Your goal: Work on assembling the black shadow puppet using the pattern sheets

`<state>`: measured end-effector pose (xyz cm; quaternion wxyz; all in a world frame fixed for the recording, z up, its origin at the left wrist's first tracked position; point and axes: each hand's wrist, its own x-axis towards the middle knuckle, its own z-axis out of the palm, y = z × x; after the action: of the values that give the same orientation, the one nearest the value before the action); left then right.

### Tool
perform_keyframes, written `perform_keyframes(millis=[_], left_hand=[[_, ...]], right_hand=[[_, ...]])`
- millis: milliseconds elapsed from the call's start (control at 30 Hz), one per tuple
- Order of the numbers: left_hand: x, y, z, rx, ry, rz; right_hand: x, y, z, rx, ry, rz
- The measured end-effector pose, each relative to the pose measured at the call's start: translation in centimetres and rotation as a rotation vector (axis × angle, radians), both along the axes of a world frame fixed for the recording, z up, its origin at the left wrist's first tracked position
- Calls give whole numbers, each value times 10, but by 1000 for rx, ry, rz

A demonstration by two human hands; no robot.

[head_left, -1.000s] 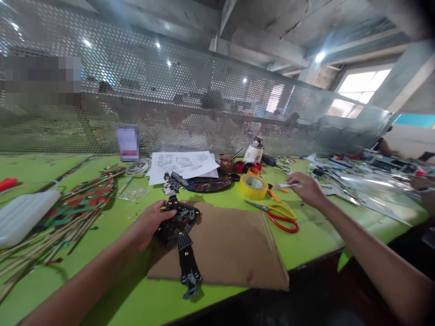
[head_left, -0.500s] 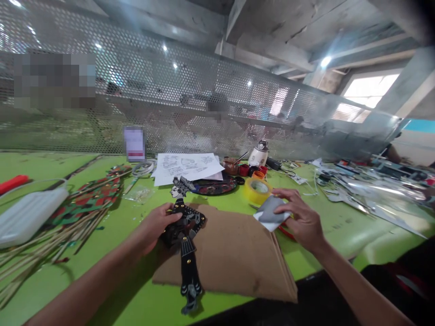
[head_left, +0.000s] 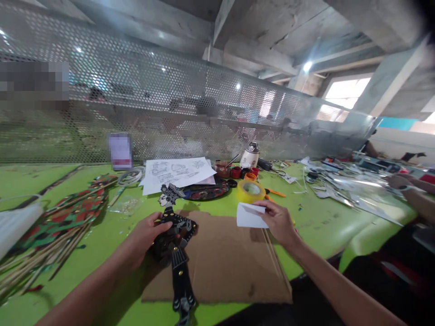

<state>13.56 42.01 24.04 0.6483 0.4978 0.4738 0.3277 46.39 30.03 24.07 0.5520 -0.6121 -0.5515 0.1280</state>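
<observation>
My left hand (head_left: 147,237) is closed on a black jointed shadow puppet (head_left: 180,267), thumb across its upper body. The puppet has a white face in profile, an ornate headdress and brass-coloured fasteners; its lower end hangs over the near part of a flat cardboard piece (head_left: 231,267). Between the thumb and fingers of my right hand (head_left: 280,224) is a small grey-and-white sheet of paper (head_left: 249,216), its white face showing. That sheet is above the cardboard's far right corner, just in front of a yellow roll of tape (head_left: 242,194).
Printed drawings (head_left: 175,174), a dark paint palette (head_left: 210,190), small paint pots (head_left: 251,176) and a white bottle (head_left: 249,157) stand at the back. Thin sticks (head_left: 41,258) lie left by a white power strip (head_left: 16,224). Clear plastic sheets (head_left: 360,190) and another person's arm (head_left: 413,199) are right.
My right hand has turned the sheet, so its white face shows instead of the grey one, and has moved left. My left hand still holds the puppet. The view has swung slightly right.
</observation>
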Motion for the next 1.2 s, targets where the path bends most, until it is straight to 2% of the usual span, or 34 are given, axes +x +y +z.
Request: perform_keyframes(millis=[100,200,267,367,433,567,833,1000,1200], left_hand=[[0,-1,0,13,3,-8],[0,-3,2,26,8,-13],[1,-5,5,23,12,-10],[1,-7,8,-4,10,-4],[0,-8,9,-18,4,-9],[-1,-5,5,-21,1,-16],[1,-3,5,-37,23,-7],[2,-5,8,-30,43,0],[3,-6,12,-35,41,-10]], right_hand=[[21,5,-1,46,-40,-92],[27,3,-1,224,-343,-179],[20,-3,-2,252,-574,-98],[2,-17,-9,89,-748,136],[-9,-29,-16,1,-765,214],[-18,-53,-28,-31,-716,208],[-19,-79,-45,130,-713,-46],[-15,-79,-31,78,-797,-101],[2,-53,-4,211,-889,-175]])
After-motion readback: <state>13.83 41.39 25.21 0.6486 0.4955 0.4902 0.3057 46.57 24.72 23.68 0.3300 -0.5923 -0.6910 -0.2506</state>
